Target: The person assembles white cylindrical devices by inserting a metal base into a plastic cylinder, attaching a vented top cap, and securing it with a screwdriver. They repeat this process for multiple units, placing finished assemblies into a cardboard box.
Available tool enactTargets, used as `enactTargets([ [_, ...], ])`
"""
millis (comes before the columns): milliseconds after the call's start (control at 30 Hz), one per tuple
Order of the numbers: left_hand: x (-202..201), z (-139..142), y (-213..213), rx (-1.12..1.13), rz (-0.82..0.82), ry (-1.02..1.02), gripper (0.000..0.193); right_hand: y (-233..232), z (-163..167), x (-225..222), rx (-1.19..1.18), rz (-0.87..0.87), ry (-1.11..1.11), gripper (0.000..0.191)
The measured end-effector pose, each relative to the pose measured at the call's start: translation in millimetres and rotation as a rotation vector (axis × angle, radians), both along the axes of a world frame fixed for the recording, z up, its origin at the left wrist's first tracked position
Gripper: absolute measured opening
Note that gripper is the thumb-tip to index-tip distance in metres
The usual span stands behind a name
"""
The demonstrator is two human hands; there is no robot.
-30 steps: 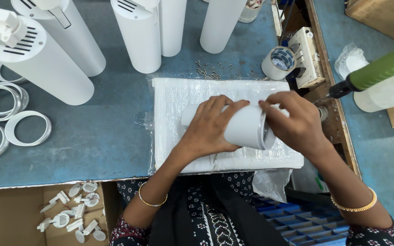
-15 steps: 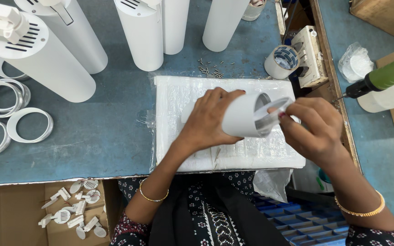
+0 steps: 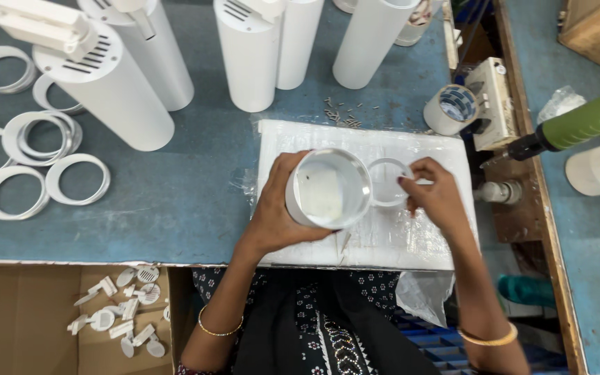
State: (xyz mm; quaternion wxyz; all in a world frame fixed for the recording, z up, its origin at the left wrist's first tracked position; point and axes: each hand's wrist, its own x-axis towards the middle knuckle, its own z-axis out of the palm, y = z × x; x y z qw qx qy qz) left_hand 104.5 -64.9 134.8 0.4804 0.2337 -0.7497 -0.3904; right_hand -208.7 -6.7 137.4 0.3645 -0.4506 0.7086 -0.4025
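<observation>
Left hand [image 3: 280, 208] is wrapped around a short white cylinder housing [image 3: 328, 189], fingers curled on its near and left side, open mouth turned up toward the camera so the pale inside shows. It sits over the white foam sheet [image 3: 411, 243] spread on the blue surface [image 3: 175, 187], though whether its base rests on the sheet or is lifted just off it is hard to tell from above. Right hand [image 3: 433, 194] is just beside it, fingertips pinched on a thin white ring [image 3: 387, 182]; the ring lies flat-on to the camera, its left edge touching or tucked behind the cylinder's rim. A gold bangle shows on each wrist.

Nearer the body, a cardboard box [image 3: 8, 319] at lower left holds small white plastic parts [image 3: 123, 316]. Out to the left on the surface, more flat white rings [image 3: 78, 179] lie loose, some overlapping. Just past the sheet's far edge there's a scatter of small screws [image 3: 345, 114]. To the right, a roll of tape [image 3: 453, 110] stands beside a pale boxy fixture [image 3: 494, 104], and a green-handled power driver [image 3: 578, 125] lies angled near the edge. Farthest back, tall white cylinder housings [image 3: 251, 55] stand upright in a row, and one on the left [image 3: 105, 87] carries a white bracket on its slotted end cap.
</observation>
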Motion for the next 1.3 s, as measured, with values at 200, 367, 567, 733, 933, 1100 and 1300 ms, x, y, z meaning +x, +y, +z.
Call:
enactTargets([
  [200, 21, 11, 18, -0.079, -0.099, -0.027, 0.106, -81, -63, 69, -0.083, 0.366, -0.015, 0.034],
  [367, 19, 10, 23, -0.047, -0.140, -0.022, 0.106, -125, -74, 134, 0.118, 0.479, -0.475, 0.032],
  [567, 21, 5, 19, -0.058, -0.162, -0.075, 0.101, -109, -21, 132, -0.134, 0.457, -0.378, 0.029],
  [733, 12, 5, 13, -0.085, -0.212, -0.078, 0.100, -2, 107, 86, -0.581, 0.307, 0.102, 0.010],
  [933, -17, 12, 15, -0.138, -0.242, -0.134, 0.097, 70, 145, 98, -0.039, 0.587, 0.589, 0.022],
  [1100, -33, 19, 21, -0.206, -0.230, -0.210, 0.092, 54, 122, 97, 0.122, 0.615, 0.684, 0.026],
  [1300, -38, 21, 22, -0.193, -0.232, -0.250, 0.092, 52, 106, 86, 0.010, 0.738, 0.750, 0.017],
])
